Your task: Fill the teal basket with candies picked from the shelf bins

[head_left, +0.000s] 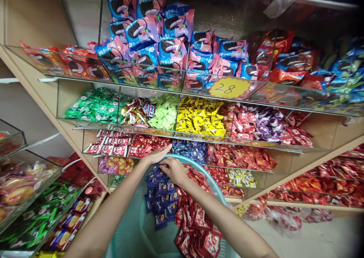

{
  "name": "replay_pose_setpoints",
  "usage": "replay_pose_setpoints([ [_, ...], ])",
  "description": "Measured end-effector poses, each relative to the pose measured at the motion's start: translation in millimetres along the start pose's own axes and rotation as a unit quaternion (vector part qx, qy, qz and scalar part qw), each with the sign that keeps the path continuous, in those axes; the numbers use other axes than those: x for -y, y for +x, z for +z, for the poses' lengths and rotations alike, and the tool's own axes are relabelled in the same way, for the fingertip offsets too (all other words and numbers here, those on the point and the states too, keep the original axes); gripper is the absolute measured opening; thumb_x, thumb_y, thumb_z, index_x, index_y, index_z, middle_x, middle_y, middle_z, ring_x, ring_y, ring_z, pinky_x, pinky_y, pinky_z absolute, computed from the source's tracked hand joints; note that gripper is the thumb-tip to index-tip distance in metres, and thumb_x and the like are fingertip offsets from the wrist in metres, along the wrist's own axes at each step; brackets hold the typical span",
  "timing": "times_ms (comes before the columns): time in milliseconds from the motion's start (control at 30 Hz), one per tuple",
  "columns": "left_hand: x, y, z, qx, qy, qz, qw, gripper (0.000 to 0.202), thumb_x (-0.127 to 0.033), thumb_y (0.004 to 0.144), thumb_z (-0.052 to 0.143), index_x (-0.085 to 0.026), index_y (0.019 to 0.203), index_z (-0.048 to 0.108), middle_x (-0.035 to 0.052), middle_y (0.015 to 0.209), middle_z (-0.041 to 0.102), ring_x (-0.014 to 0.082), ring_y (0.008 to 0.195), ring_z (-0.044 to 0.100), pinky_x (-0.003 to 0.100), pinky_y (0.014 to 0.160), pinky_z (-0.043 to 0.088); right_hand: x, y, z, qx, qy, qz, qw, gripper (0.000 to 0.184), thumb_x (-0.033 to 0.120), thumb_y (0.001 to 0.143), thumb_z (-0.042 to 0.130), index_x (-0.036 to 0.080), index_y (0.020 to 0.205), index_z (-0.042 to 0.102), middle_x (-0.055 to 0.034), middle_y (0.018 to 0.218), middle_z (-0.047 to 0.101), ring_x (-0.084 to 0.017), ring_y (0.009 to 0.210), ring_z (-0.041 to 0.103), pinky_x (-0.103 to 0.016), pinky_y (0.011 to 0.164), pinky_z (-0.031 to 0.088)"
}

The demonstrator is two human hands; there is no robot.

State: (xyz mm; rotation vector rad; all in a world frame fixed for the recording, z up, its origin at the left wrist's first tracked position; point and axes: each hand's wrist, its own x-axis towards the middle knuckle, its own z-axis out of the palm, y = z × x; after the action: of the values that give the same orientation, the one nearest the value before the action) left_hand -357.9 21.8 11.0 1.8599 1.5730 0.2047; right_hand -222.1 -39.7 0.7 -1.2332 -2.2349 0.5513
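A teal plastic basket stands in front of the shelves, holding small dark blue candy packets on its left and red candy packets on its right. My left hand is open, fingers stretched toward the shelf at the basket's far rim. Just inside that rim, the fingers of my right hand are curled against the uppermost blue packets. More blue packets lie in a shelf compartment directly beyond my hands. Some of the basket's contents are hidden under my right forearm.
Glass-fronted shelves hold green, yellow and purple wrapped sweets. Above them are blue and pink cookie packs and a yellow price tag marked 28. Glass bins flank the left side. Plastic bags sit on the floor at right.
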Motion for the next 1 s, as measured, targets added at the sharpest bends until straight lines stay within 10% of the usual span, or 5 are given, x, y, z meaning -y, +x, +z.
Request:
replay_pose_setpoints([
  [333,-1.0,-1.4,-0.4,0.002,-0.013,0.007,1.000,0.088,-0.078,0.069,0.008,-0.019,0.105,0.062,0.0075,0.122,0.054,0.0278,0.108,0.051,0.032,0.087,0.036,6.0,-3.6,2.8,0.029,-0.138,0.004,0.990,0.025,0.029,0.084,0.042,0.028,0.103,0.059,-0.0033,0.095,0.057,-0.016,0.078,0.056,-0.025,0.065,0.039],
  [767,-6.8,-8.6,-2.3,0.001,-0.004,-0.001,1.000,0.085,-0.075,0.071,0.006,-0.020,0.101,0.064,0.0066,0.122,0.054,0.0288,0.112,0.048,0.034,0.091,0.035,7.6,-21.4,-15.9,-0.040,-0.076,-0.007,0.996,0.028,0.036,0.081,0.049,0.026,0.107,0.054,-0.0025,0.094,0.058,-0.015,0.075,0.056,-0.024,0.063,0.038],
  [1000,-6.4,-8.9,-1.9,0.008,0.002,-0.007,1.000,0.085,-0.076,0.070,0.005,-0.024,0.106,0.062,0.0061,0.124,0.053,0.0284,0.113,0.047,0.036,0.094,0.032,-54.1,-0.5,-52.5,-0.139,-0.073,0.062,0.986,0.025,0.031,0.087,0.038,0.020,0.098,0.058,-0.0050,0.092,0.060,-0.015,0.081,0.056,-0.024,0.071,0.039],
])
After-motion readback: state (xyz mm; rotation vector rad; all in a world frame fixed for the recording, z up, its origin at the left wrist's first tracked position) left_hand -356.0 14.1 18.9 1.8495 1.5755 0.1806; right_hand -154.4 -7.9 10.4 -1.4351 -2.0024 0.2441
